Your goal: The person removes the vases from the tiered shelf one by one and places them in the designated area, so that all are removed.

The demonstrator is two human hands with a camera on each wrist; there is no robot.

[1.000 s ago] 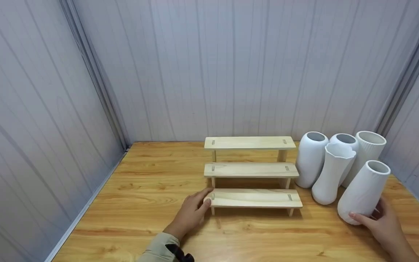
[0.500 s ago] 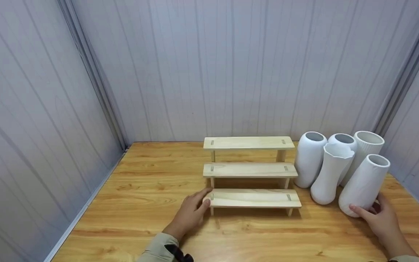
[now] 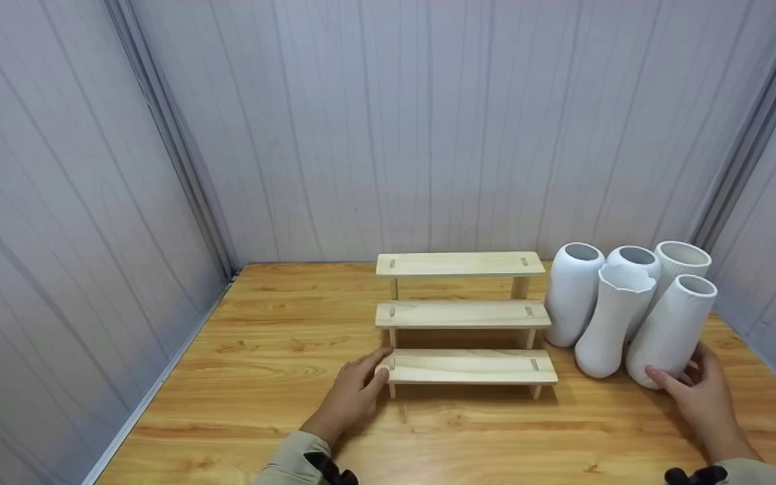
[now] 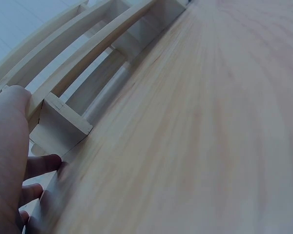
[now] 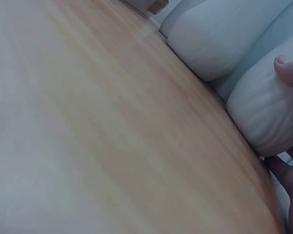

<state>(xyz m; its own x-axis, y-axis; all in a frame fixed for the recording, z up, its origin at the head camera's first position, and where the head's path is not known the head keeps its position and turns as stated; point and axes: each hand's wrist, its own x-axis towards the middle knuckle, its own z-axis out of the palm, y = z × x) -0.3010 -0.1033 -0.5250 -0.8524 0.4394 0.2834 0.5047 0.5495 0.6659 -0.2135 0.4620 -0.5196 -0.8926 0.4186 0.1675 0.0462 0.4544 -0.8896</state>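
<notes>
A three-step wooden display stand (image 3: 465, 367) stands on the table. My left hand (image 3: 349, 397) holds the left end of its lowest step, thumb at the front corner and index finger at the back corner. In the left wrist view the other fingers (image 4: 34, 195) hang beside the stand's leg, close to the tabletop. My right hand (image 3: 706, 401) grips the lower part of a white tapered vase (image 3: 667, 337), thumb in front and fingers round its right side. In the right wrist view the vase's base sits right at the table.
Behind the held vase are a wavy-rimmed white vase (image 3: 609, 330), a smooth white vase (image 3: 571, 296), another rounded one (image 3: 647, 269) and a ribbed one (image 3: 684, 254). Pale panel walls (image 3: 455, 121) enclose the wooden table (image 3: 280, 323) at the back and sides.
My right hand has slid the tapered vase back, away from me, closer to the other vases. The left hand and the stand have stayed in place.
</notes>
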